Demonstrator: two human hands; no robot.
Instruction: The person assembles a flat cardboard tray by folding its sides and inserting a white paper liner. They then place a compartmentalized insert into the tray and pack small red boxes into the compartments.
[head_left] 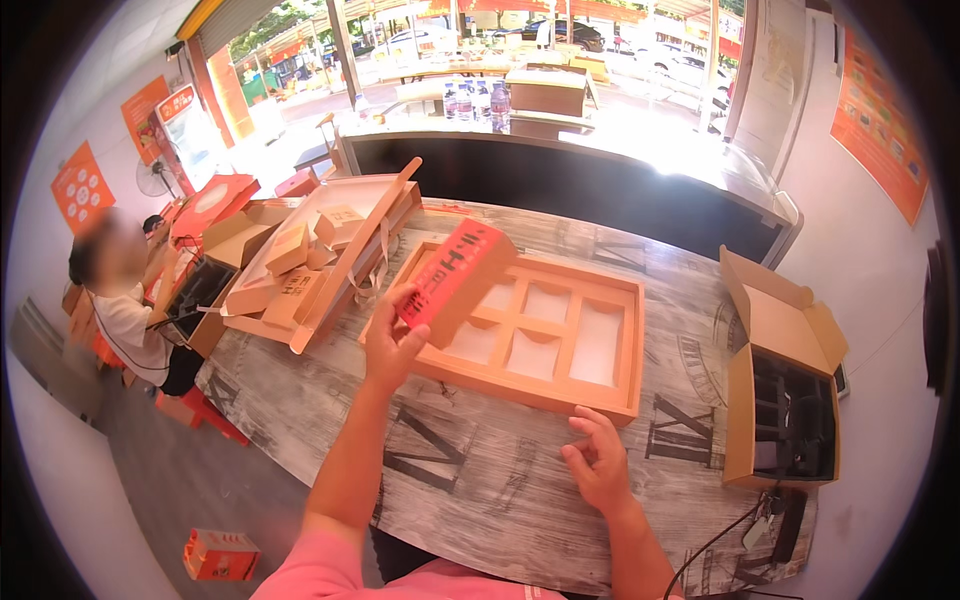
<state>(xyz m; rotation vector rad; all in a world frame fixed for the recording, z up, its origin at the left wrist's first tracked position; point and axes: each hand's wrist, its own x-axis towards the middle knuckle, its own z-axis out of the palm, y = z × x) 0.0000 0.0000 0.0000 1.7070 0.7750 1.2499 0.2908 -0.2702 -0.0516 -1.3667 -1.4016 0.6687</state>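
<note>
My left hand grips the lower end of a long cardboard box with a red printed face and brown sides. The box is tilted and held above the left part of a shallow orange-brown tray. Several white-bottomed compartments show in the tray; the raised box hides its left part. Close to the tray's near right corner, my right hand holds nothing, its fingers loosely bent and thumb apart.
A large open carton with small brown boxes lies at the left. At the right stands an open cardboard box holding black gear, with keys and a cable near it. A seated person works at far left. An orange box is on the floor.
</note>
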